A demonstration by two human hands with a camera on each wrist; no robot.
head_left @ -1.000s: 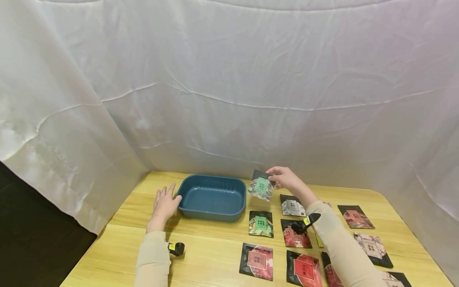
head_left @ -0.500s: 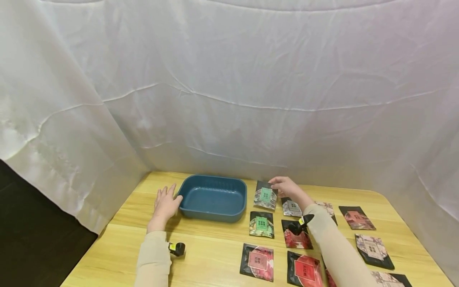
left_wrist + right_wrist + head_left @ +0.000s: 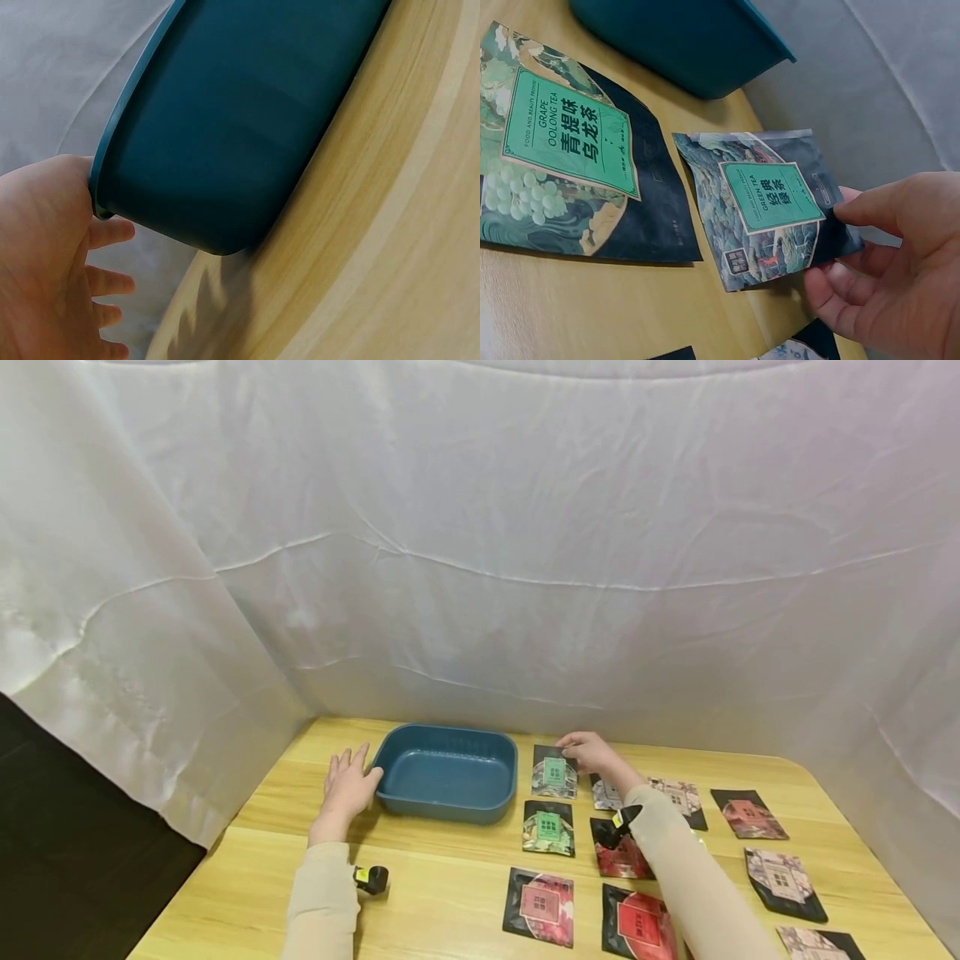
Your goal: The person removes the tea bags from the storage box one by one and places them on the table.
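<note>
My right hand (image 3: 592, 753) pinches a green tea packet (image 3: 554, 772) by its dark upper right edge, thumb on top and fingers beneath. In the right wrist view this tea packet (image 3: 769, 195) has a mint label and lies tilted close over the table. Just in front of it lies a grape oolong tea packet (image 3: 547, 828) with a green label. My left hand (image 3: 347, 783) is at the left end of a blue plastic basin (image 3: 448, 812), fingers spread and thumb against the rim. In the left wrist view the left hand (image 3: 45, 255) overlaps the basin's corner (image 3: 187, 202).
Several more packets lie on the wooden table (image 3: 442, 885): a pink-labelled packet (image 3: 538, 906), a red-labelled packet (image 3: 639, 922), and others such as a red-black packet (image 3: 748, 814) at right. My right sleeve covers some. A white curtain (image 3: 480, 568) hangs behind.
My right hand has lowered the green tea packet from above the table down behind the oolong packet and straightened it. The left hand stays at the basin.
</note>
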